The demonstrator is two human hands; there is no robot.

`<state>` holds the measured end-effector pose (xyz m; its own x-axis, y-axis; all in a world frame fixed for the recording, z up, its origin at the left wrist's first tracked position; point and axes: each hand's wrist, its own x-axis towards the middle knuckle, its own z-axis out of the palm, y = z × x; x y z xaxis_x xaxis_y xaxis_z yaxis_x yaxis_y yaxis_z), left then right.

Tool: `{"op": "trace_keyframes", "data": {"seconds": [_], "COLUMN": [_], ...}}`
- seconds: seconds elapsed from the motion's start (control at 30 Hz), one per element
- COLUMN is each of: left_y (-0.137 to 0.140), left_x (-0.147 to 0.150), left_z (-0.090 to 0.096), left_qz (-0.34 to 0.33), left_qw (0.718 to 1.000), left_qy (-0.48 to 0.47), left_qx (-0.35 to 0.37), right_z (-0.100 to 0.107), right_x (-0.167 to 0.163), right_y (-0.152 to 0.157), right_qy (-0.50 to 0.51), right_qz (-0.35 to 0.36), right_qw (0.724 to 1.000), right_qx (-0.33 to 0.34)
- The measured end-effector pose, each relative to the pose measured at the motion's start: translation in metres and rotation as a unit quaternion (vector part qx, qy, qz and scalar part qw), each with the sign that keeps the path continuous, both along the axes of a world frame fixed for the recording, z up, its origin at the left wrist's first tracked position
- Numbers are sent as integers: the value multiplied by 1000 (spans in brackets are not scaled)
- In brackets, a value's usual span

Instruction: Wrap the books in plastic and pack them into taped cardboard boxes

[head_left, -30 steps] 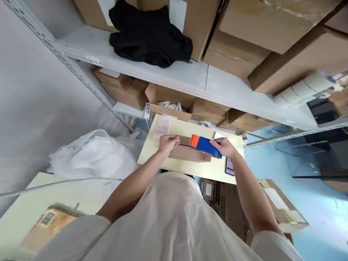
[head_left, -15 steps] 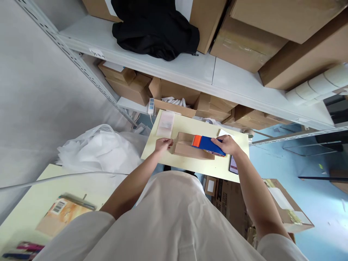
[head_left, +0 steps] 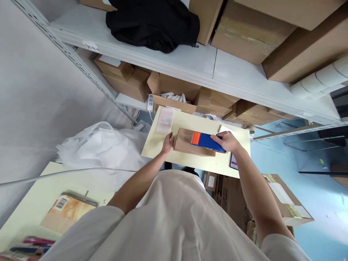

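Observation:
A small brown cardboard box (head_left: 181, 144) lies lengthwise on the pale yellow table. My left hand (head_left: 168, 143) is closed at its left end, thumb up, with the fingers partly hidden by the box edge. In my right hand (head_left: 225, 140) is a tape dispenser (head_left: 208, 141) with a blue body and an orange front. The dispenser's orange end rests over the middle of the box top, and its underside is mostly out of sight. Close to my right wrist, a phone (head_left: 233, 161) lies at the table's right side.
The table (head_left: 190, 165) also bears a pale flat packet (head_left: 165, 119) at the back left. Behind it, a shelf (head_left: 187, 67) holds cardboard boxes and a black garment (head_left: 154, 25). White plastic wrapping (head_left: 100, 145) is heaped at left, and a taped carton (head_left: 285, 197) stands at right.
My left hand has gone from a pinch just beside the box to a hold on its left end. The dispenser stays over the box top, tilted slightly differently.

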<state>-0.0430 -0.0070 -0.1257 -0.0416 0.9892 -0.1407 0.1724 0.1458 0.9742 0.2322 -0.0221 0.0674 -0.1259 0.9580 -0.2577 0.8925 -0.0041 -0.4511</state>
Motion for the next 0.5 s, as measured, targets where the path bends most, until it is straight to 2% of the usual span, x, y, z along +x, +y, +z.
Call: {"op": "trace_keyframes", "data": {"seconds": [0.07,0.1,0.17,0.2,0.23,0.3,0.5], "left_y": [5,8,15,18,21,25,25], "left_x": [-6,-8,-7,-5,-2,5,9], "left_z": [16,28,52,63,72,84,90], "left_qz": [-65,-152,-312,-358,-382,-398,-402], "left_qw": [997,981,909,875,851,823,799], "left_qy": [23,66,181,232,274,335,400], "left_qx": [42,101,208,229,235,228,199], "right_z": [-1,-1,0,0,1,3,11], "right_x": [2,3,4,5,5,5,12], "right_y": [2,2,3,4,4,5,7], "right_qy": [5,7,11,11,11,16,25], "right_qz": [-2,-3,-5,-7,-8,-11,-2], "right_qw": [1000,1000,1000,1000,999,999,996], "right_qx": [-7,-12,-23,-28,-32,-44,-82]}}
